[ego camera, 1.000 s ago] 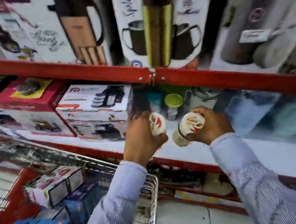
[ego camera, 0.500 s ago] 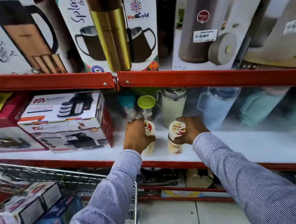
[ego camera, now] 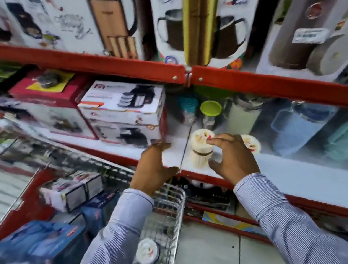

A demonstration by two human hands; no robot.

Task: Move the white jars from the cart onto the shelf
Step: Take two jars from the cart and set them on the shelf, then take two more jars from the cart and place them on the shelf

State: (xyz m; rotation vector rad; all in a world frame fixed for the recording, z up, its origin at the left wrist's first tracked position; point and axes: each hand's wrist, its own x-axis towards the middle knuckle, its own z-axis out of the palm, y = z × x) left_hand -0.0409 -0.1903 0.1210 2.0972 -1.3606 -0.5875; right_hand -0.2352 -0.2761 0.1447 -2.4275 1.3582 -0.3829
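Two white jars stand upright on the white shelf (ego camera: 300, 171). One white jar (ego camera: 201, 150) is in front of my hands, the other white jar (ego camera: 252, 143) is partly hidden behind my right hand (ego camera: 230, 159). Both hands are empty with fingers apart. My left hand (ego camera: 155, 169) hovers left of the jars, above the wire cart (ego camera: 171, 209). My right hand is just in front of the jars, its fingertips near the first jar's lid. More white jars (ego camera: 146, 251) lie in the cart's near corner, between my sleeves.
Boxed appliances (ego camera: 124, 114) stand on the shelf left of the jars. Bottles, one with a green lid (ego camera: 210, 109), and blue containers (ego camera: 299, 125) stand behind and to the right. A red shelf edge (ego camera: 275, 84) overhangs. The cart holds blue and white boxes (ego camera: 49, 243).
Both hands have let go of the jars, which now stand on the shelf. My hands have drawn back toward me with fingers apart, and the view has swung left and down.
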